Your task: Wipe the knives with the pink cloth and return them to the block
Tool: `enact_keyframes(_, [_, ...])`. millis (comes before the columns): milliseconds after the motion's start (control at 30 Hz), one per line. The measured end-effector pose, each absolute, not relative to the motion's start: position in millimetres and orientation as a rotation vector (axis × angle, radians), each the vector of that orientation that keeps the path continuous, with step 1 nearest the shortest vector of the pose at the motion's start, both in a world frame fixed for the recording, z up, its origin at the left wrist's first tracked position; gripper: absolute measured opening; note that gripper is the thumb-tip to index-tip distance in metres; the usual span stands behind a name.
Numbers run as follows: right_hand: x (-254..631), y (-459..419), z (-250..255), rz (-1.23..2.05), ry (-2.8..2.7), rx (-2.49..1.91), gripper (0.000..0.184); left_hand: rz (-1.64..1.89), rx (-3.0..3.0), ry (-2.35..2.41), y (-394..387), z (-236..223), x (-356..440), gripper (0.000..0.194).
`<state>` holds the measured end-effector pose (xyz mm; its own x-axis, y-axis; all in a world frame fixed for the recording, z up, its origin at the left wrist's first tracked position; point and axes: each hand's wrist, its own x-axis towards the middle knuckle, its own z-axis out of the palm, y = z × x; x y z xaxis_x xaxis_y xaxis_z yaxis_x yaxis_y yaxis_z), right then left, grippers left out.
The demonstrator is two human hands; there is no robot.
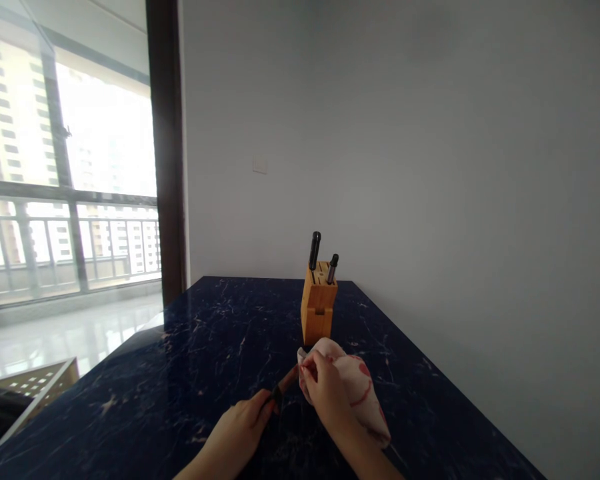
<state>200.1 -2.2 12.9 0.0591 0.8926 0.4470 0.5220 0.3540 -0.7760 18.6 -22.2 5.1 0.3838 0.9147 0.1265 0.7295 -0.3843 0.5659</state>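
My left hand (243, 423) is closed around the dark handle of a knife (289, 380) whose blade points away and to the right. The blade's far part runs into a white cloth with red markings (364, 390), which hides its tip. Pinching that cloth by the blade is my right hand (327, 393), with the rest of the fabric hanging down to the right. Just beyond the cloth, a wooden knife block (317, 317) stands upright. Two handles rise from its slots, a black one (315, 250) and a black one with a silvery lower part (333, 269).
Everything rests on or above a dark blue marbled table (220, 347) that reaches to a grey wall (430, 167). At the lower left is a light perforated crate or chair-like frame (40, 387). A glass window (105, 133) with a railing outside lies at left.
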Motion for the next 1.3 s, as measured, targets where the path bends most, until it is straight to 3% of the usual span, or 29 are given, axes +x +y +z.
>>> enact_keyframes(767, [177,-16,8,0.333,-1.853,-1.300,0.012,0.519,2.301,1.508,-22,2,20,0.029])
enact_keyframes(1300, [190,-4,7,0.360,-1.672,-1.369,0.012,0.530,2.319,1.416,-24,5,18,0.029])
